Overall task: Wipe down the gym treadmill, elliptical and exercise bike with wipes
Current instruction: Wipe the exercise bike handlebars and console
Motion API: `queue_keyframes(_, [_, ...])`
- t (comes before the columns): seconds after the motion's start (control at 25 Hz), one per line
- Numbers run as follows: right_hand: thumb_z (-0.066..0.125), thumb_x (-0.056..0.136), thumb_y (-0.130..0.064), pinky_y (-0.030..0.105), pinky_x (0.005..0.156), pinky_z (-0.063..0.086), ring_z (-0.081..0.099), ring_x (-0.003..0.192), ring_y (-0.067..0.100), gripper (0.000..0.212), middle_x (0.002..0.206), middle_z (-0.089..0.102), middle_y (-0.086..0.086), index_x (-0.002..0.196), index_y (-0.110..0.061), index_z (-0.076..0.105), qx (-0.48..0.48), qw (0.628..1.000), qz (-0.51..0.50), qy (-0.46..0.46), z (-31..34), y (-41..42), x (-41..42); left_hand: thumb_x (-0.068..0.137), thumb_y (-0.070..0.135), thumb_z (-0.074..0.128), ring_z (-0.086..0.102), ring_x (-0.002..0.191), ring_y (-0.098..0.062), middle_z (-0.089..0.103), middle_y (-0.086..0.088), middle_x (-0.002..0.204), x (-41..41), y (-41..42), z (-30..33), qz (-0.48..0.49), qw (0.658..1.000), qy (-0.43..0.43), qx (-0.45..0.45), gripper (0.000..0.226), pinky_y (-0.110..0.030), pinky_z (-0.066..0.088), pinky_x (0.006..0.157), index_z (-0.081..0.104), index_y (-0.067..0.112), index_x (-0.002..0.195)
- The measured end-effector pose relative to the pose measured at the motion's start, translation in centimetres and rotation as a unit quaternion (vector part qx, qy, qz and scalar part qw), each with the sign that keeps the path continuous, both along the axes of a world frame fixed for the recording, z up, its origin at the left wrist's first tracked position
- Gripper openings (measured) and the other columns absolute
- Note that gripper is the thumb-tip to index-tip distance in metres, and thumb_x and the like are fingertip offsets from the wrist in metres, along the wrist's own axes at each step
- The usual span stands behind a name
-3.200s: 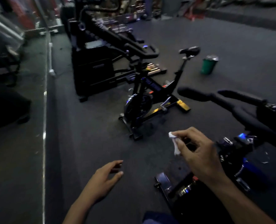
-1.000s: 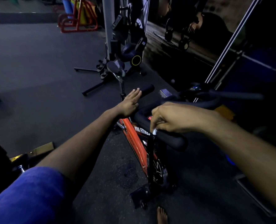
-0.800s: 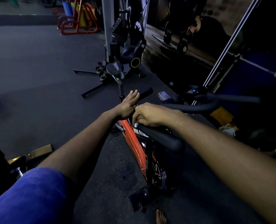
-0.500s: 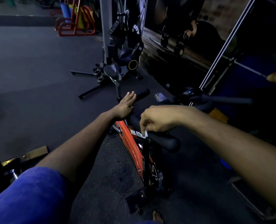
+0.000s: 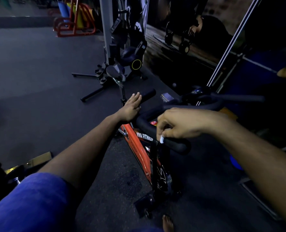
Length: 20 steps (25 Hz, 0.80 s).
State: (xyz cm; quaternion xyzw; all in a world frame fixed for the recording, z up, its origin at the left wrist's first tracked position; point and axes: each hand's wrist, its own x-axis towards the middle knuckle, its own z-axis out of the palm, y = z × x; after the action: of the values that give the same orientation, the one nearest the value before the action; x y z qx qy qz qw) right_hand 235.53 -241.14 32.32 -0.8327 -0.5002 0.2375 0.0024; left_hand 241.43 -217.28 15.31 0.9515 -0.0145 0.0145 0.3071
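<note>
Head view: the right hand [image 5: 180, 125] pinches a small white wipe [image 5: 162, 139] between its fingers against the near black handlebar grip [image 5: 174, 144] of the orange exercise bike [image 5: 138, 148]. The left hand [image 5: 130, 108] lies flat, fingers extended together, on the far grip [image 5: 148, 93].

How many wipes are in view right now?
1. A small white wipe shows under the right hand, pressed on the near black handlebar grip of the orange exercise bike. The left hand holds none. Any spares are out of sight.
</note>
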Motion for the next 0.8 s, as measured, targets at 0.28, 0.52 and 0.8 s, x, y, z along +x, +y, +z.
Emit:
queue_keyframes(0.28, [0.072,0.085,-0.035,0.039,0.091,0.055,0.068,0.093,0.009,0.007,0.093,0.076,-0.011,0.082,-0.037,0.077,0.065,0.994,-0.086,0.004,-6.6,5.6,4.3,0.107,0.004,0.04,-0.007,0.157,-0.028,0.0,-0.011,0.169,-0.5,-0.1,0.4,0.002,1.0,-0.003,-0.003,0.06,-0.036,0.0,0.126,0.012,0.003,0.16])
queue_keyframes(0.52, [0.064,0.093,-0.022,0.013,0.078,0.042,0.06,0.087,-0.008,0.017,0.091,0.069,-0.019,0.089,-0.03,0.078,0.09,0.994,-0.038,0.058,-1.8,-1.2,0.8,0.106,0.004,0.038,-0.009,0.157,-0.025,-0.003,-0.008,0.17,-0.2,-0.4,0.6,0.009,1.0,0.004,0.015,0.062,-0.039,-0.003,0.124,0.01,0.007,0.161])
queue_keyframes(0.8, [0.065,0.094,-0.028,0.019,0.074,0.042,0.058,0.082,0.001,0.013,0.092,0.059,-0.009,0.101,-0.031,0.075,0.274,0.949,-0.132,-0.077,-0.6,-8.0,4.2,0.11,0.021,0.038,-0.004,0.157,-0.015,0.004,-0.003,0.17,0.3,-4.0,2.0,-0.049,0.999,-0.005,0.019,0.057,-0.036,-0.009,0.123,0.015,0.01,0.162])
